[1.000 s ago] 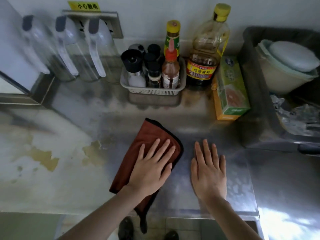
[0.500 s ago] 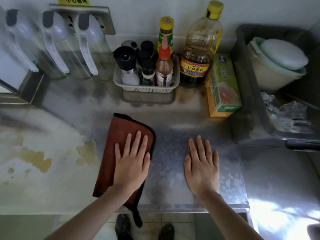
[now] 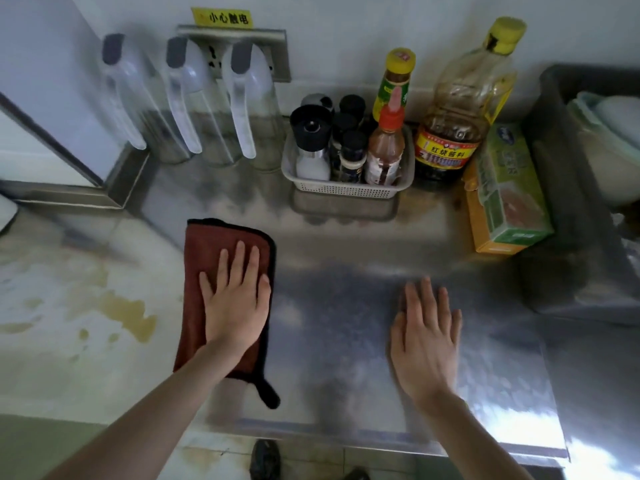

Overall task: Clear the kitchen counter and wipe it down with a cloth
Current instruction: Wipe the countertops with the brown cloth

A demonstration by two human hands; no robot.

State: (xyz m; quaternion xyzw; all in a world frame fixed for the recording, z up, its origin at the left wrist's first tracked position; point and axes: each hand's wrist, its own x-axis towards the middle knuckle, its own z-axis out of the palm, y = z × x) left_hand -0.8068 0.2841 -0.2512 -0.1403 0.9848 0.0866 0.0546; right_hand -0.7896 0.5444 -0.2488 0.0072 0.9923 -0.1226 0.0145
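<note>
A left hand (image 3: 235, 306), fingers straight, presses a folded rust-brown cloth (image 3: 207, 244). At three o'clock, the right hand (image 3: 424, 344) lies splayed on the mottled steel tabletop (image 3: 329, 306).

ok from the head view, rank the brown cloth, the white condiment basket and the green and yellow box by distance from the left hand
1. brown cloth, pressed flat under the left hand
2. white condiment basket, behind it, toward the right
3. green and yellow box, far right

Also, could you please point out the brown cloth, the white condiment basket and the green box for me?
brown cloth (image 3: 207, 237): head view, on its bare upper part.
white condiment basket (image 3: 346, 192): head view, on its perforated front wall.
green box (image 3: 509, 188): head view, on its top face.
</note>
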